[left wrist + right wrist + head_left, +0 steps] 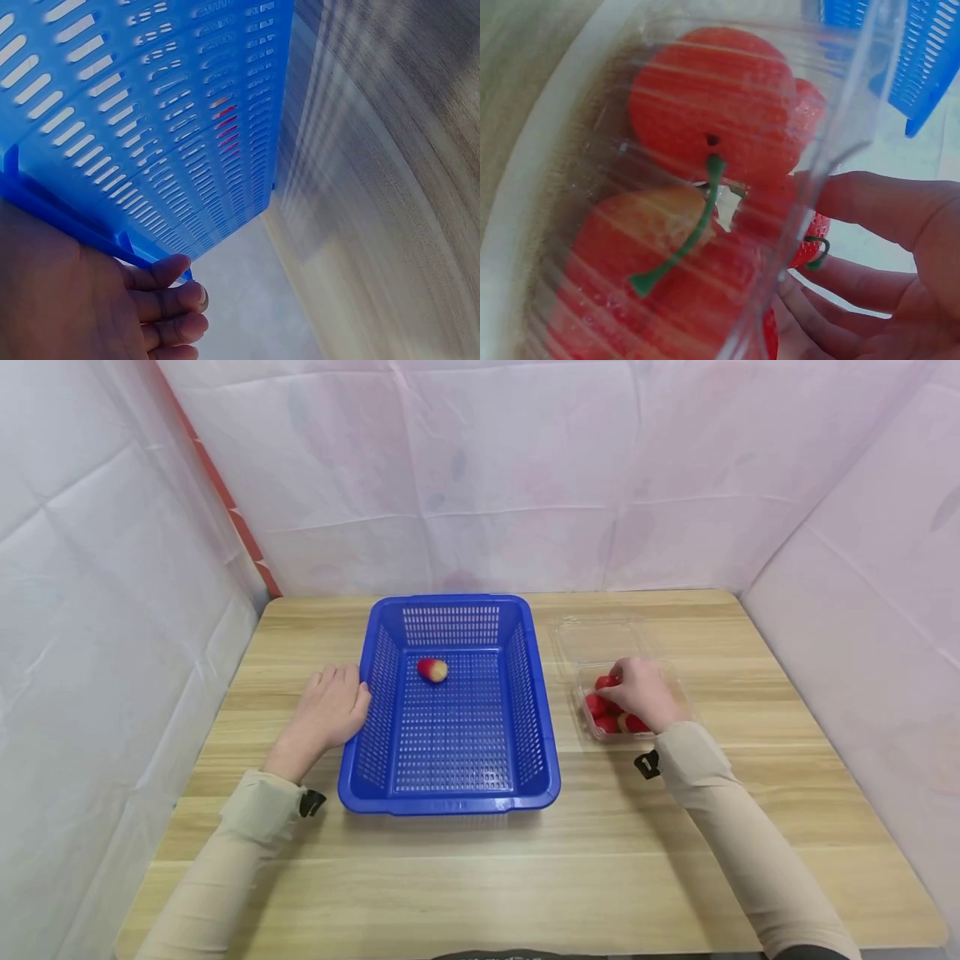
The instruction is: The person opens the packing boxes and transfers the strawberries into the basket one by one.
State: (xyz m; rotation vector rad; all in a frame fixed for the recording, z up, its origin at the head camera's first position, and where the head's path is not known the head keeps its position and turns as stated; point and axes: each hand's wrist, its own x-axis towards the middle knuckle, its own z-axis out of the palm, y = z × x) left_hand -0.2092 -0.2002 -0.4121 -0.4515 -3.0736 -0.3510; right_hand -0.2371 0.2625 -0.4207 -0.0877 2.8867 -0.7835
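A blue plastic basket (pixel 450 804) with slotted walls stands on the table. My left hand (pixel 327 710) grips its left rim; in the left wrist view the fingers (pixel 171 304) curl at the rim's edge. Inside the basket lies one red strawberry (pixel 432 670) with a pale yellow end. To the right, my right hand (pixel 647 692) reaches into a clear plastic box (pixel 585 727) that holds several red strawberries (pixel 606 724). Between thumb and fingers it pinches a small strawberry (pixel 819 231) with a green stem, partly hidden behind the box wall in the right wrist view.
The box's clear lid (pixel 600 639) is folded back behind it, flat on the wooden table (pixel 480 885). Pale cloth walls (pixel 480 468) enclose the table at the back and both sides.
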